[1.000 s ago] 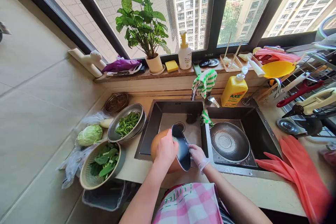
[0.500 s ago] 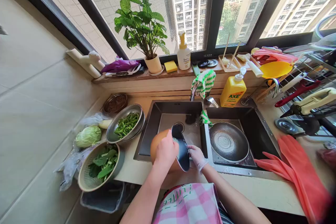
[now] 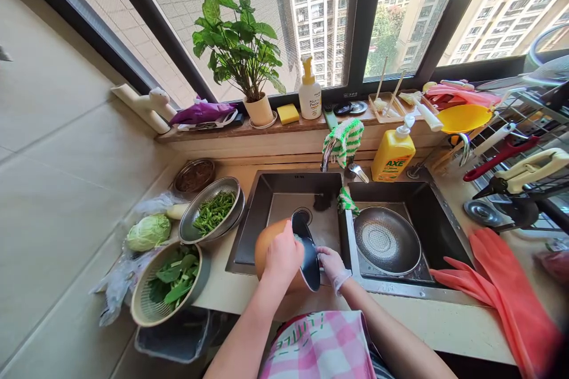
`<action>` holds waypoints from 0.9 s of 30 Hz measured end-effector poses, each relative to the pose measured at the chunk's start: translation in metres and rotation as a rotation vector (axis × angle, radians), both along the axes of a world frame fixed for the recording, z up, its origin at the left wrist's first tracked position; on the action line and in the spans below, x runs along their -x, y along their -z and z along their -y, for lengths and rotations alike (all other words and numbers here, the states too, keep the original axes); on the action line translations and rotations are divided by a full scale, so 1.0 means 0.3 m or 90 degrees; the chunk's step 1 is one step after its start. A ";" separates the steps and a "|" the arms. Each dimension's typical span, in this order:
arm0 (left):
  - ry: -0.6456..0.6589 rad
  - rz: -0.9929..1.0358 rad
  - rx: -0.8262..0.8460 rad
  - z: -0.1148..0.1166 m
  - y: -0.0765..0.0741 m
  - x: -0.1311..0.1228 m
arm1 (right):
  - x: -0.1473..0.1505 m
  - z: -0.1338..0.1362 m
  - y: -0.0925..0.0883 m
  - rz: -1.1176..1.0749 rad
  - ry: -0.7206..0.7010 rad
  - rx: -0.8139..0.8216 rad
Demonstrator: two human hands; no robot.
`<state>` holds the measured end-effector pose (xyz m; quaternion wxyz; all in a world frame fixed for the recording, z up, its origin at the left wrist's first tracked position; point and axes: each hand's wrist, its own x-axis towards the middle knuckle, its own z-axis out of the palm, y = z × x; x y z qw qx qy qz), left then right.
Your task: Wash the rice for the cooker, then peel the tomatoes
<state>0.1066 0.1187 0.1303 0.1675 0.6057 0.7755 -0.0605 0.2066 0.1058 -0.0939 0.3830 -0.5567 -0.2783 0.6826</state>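
Over the last 1 second almost nothing had moved: the pot (image 3: 267, 247) stayed tipped on its side at the near edge of the left sink basin (image 3: 284, 201), and both hands stayed at its mouth. Only the view drifted a little. Judging by that, the work at the pot's mouth was being held steady rather than finished or newly begun.

The left hand (image 3: 283, 258) was clenched over the upper rim, thumb on the orange outside and fingers curled over the edge, bearing the pot's weight. The right hand (image 3: 333, 266), in a thin clear glove, sat just beside the lower rim with its fingers bent toward the dark interior. I could not tell whether it gripped the rim or only pressed against it. A pale patch showed inside near the rim, possibly water or rice.

The pot's mouth pointed to the person's right, toward the gloved hand and slightly away from the body, with its rounded base to the left. Its long axis ran roughly level, across the basin from left to right.

On the bench to the left stood a steel colander of cut green beans (image 3: 213, 213) and a basket of leafy greens (image 3: 171, 275). A wok (image 3: 386, 240) lay in the right basin
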 end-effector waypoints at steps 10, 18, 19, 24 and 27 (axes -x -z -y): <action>0.010 0.011 0.008 0.003 -0.003 -0.008 | 0.005 0.004 0.006 0.012 -0.001 0.020; 0.014 0.024 0.002 0.005 -0.003 -0.016 | 0.005 0.007 -0.002 0.003 -0.004 0.020; 0.014 0.024 0.003 0.005 -0.004 -0.017 | 0.005 0.007 -0.003 0.005 -0.003 0.020; 0.010 0.020 0.007 0.005 -0.005 -0.025 | 0.004 0.008 -0.002 0.016 -0.005 0.019; 0.009 0.020 0.006 0.004 -0.004 -0.024 | 0.004 0.008 -0.003 0.023 -0.003 0.017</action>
